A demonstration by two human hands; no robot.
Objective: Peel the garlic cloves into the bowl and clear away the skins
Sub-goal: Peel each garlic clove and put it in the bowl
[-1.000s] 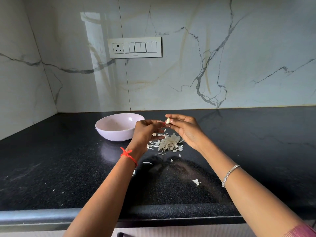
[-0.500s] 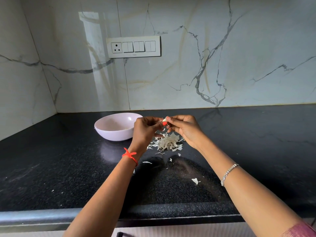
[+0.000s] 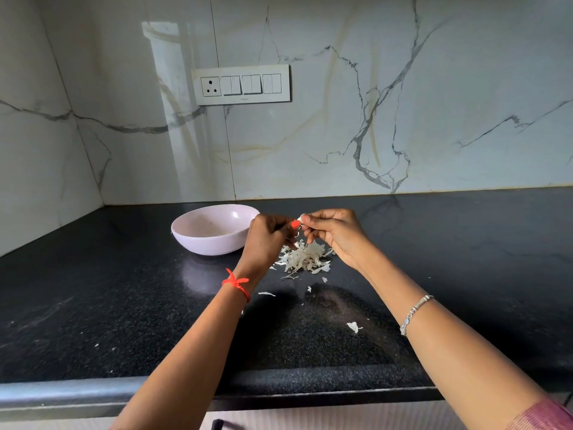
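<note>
A small white garlic clove (image 3: 300,217) is pinched between the fingertips of both hands, held above a heap of papery skins (image 3: 305,257) on the black counter. My right hand (image 3: 336,232) grips it from the right. My left hand (image 3: 268,240) meets it from the left, thumb nail against the clove. A pale pink bowl (image 3: 198,240) stands just left of my left hand; its inside is only partly visible and I cannot tell what it holds.
Loose bits of skin lie nearer me, one scrap (image 3: 353,326) front right and another scrap (image 3: 266,293) by my left wrist. The black counter (image 3: 93,305) ends in a rounded front edge. A switch panel (image 3: 242,85) sits on the marble wall.
The hands came together: the clove, held up in my right fingertips a second ago, is now pinched by both hands. Bowl and skin pile are unmoved.
</note>
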